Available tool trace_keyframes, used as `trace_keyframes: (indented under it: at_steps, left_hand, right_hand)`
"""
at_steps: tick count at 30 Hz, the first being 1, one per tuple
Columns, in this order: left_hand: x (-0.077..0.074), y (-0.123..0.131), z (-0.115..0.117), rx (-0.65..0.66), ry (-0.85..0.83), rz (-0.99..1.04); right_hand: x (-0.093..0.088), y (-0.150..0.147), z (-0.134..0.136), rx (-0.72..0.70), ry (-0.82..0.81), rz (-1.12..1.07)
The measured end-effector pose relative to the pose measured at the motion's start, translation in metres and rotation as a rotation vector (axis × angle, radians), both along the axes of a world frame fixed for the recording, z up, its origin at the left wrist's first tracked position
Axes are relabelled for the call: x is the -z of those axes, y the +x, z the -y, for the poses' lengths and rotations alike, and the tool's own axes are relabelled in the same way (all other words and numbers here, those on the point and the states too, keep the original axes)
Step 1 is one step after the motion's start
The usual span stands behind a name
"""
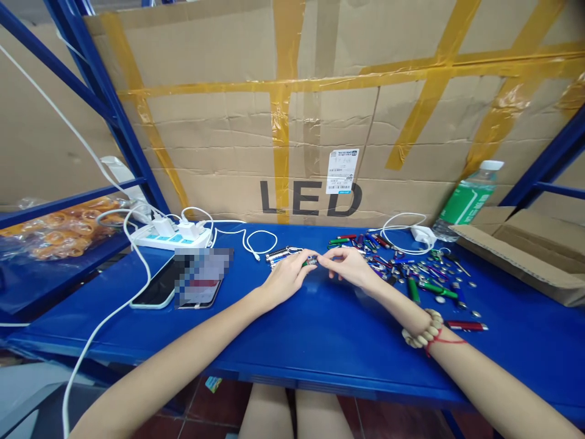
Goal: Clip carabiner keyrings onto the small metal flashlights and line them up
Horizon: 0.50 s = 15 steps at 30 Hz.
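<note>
Over the middle of the blue table, my left hand (287,277) holds a small green and silver tube (311,261) between thumb and fingers. The fingertips of my right hand (350,268) are pinched at the tube's right end; whether they grip a separate small part is too small to tell. Just behind my left hand lie several silver and blue tubes (280,252). To the right, green, red, blue and purple tubes (414,290) lie scattered among small round silver pieces (440,299). A red tube (466,326) rests nearer the front edge.
Two phones (158,286) lie at the left, before a white power strip (173,236) with cables. A bottle (470,198) and an open cardboard box (525,256) stand at the right. A large carton (219,146) rises behind the table.
</note>
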<state>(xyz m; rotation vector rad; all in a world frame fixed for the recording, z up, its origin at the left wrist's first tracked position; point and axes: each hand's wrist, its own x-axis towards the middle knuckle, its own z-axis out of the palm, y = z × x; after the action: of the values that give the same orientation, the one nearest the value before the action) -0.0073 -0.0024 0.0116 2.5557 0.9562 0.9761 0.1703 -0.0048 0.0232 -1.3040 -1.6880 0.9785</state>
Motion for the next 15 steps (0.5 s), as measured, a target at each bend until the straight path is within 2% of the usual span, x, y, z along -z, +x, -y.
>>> trace_keyframes:
  at_steps: [4, 8, 12, 15]
  left_hand:
    - [0.0, 0.002, 0.0, 0.004, 0.021, 0.023]
    - [0.002, 0.004, -0.001, -0.065, 0.013, 0.014]
    - [-0.001, 0.005, 0.001, -0.091, -0.056, -0.027]
    - [-0.003, 0.004, 0.002, -0.094, -0.127, -0.041]
  right_hand:
    - [0.0, -0.001, 0.0, 0.007, 0.051, 0.03]
    - [0.001, -0.001, 0.0, 0.062, 0.279, 0.024]
    - [-0.002, 0.005, 0.001, -0.082, 0.54, 0.105]
    - [-0.004, 0.01, -0.001, -0.129, 0.638, 0.197]
